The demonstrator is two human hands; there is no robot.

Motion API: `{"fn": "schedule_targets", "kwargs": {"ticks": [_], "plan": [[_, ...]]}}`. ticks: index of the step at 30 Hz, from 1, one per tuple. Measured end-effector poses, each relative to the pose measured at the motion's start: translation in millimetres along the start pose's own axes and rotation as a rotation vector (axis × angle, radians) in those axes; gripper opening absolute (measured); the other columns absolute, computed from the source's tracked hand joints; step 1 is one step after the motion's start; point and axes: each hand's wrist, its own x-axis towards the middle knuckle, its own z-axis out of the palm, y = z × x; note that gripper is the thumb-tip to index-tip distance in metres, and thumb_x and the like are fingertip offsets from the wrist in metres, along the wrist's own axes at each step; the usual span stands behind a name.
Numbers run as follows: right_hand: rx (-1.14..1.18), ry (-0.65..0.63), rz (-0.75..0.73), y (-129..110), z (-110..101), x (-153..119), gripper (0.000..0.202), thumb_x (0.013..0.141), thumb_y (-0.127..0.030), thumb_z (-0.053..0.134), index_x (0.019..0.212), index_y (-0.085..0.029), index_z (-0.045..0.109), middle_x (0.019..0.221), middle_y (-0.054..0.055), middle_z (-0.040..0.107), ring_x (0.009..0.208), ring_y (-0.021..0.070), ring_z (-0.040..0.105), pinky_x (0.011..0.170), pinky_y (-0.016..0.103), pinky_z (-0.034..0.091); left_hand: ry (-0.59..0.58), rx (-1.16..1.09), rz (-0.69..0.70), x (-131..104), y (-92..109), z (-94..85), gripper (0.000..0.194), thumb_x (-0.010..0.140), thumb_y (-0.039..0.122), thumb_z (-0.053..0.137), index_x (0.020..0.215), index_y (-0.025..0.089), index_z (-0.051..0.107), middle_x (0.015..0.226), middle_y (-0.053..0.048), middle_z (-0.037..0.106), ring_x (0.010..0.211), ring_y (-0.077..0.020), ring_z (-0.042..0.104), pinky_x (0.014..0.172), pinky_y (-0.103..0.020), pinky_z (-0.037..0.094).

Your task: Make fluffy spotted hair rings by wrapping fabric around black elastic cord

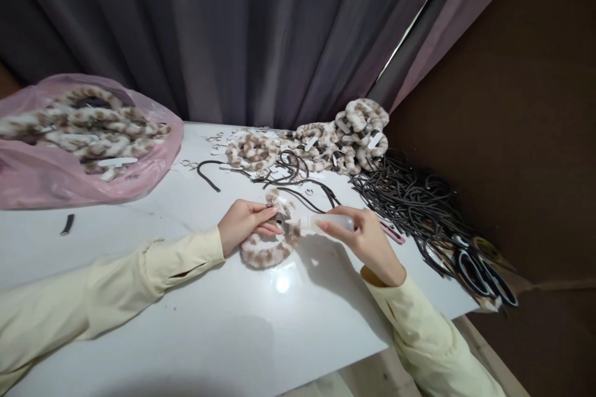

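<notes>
Head view: left hand (249, 223) pinches a brown-spotted white plush ring (267, 255) over the white table (209, 335), while the right hand (365, 236), near a heap of black cords (410, 198), grips a translucent squeeze bottle (343, 221), its nozzle (295, 221) aimed at the ring; whether they touch is unclear

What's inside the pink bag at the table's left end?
Inside the pink bag, brown-and-white fluffy loops lie heaped, with white strips among them. Whatever lies beneath the upper loops is covered and cannot be seen.
</notes>
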Motion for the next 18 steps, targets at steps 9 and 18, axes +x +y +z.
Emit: {"fn": "schedule_targets", "kwargs": {"ticks": [9, 18], "plan": [[0.64, -0.138, 0.139, 33, -42, 9, 0.028, 0.076, -0.042, 0.042, 0.08, -0.018, 0.055, 0.054, -0.001, 0.034, 0.046, 0.0121, 0.032, 0.044, 0.027, 0.031, -0.032, -0.056, 0.009, 2, -2, -3.2, 0.022, 0.075, 0.027, 0.063, 0.079, 0.006, 0.065, 0.062, -0.012, 0.07, 0.06, -0.0179, 0.068, 0.059, -0.021, 0.054], [0.456, -0.012, 0.008, 60, -58, 44, 0.028, 0.079, -0.048, 0.043, 0.087, -0.021, 0.048, 0.094, 0.008, 0.058, 0.086, 0.0201, 0.055, 0.077, 0.033, 0.046, 0.003, -0.038, 0.008, 1, 0, -1.7, 0.025, 0.075, 0.03, 0.063, 0.078, 0.005, 0.065, 0.061, -0.012, 0.069, 0.058, -0.0178, 0.068, 0.056, -0.021, 0.054]]}}
